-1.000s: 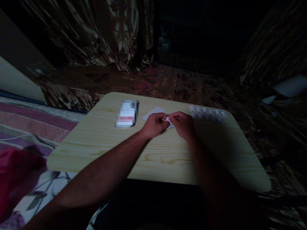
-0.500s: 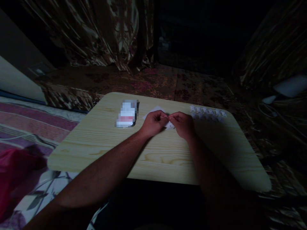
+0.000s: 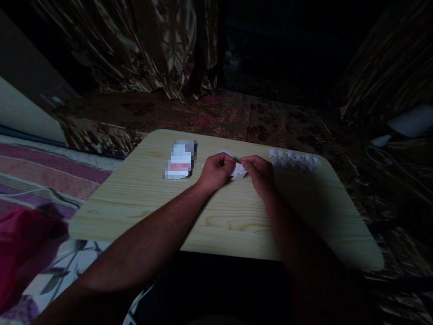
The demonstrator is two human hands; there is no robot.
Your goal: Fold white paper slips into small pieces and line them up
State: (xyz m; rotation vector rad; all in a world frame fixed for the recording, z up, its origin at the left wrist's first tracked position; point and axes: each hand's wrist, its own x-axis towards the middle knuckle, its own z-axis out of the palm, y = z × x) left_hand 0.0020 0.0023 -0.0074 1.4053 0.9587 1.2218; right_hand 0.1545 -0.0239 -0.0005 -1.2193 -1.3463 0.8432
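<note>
Between my two hands is a small folded white paper (image 3: 239,170), with crease lines showing on its face. My left hand (image 3: 218,170) pinches its left side between thumb and fingers. At its right side my right hand (image 3: 260,172) grips the edge in the same way. Behind my left hand lies a flat white sheet (image 3: 224,151), mostly covered by that hand. Off to the right, several small folded white paper pieces (image 3: 290,155) stand in two rows near the table's far edge.
A phone (image 3: 180,160) with a blurred-out screen lies left of my hands on the light wooden table (image 3: 135,198). A striped bed cover (image 3: 40,171) and a red cloth (image 3: 20,239) are at the left. A white lamp-like object (image 3: 411,122) with a cable stands at the right.
My hands, which were close together over the paper, have moved slightly apart, so more of the folded paper shows between them. The phone and the rows of folded pieces stay in place.
</note>
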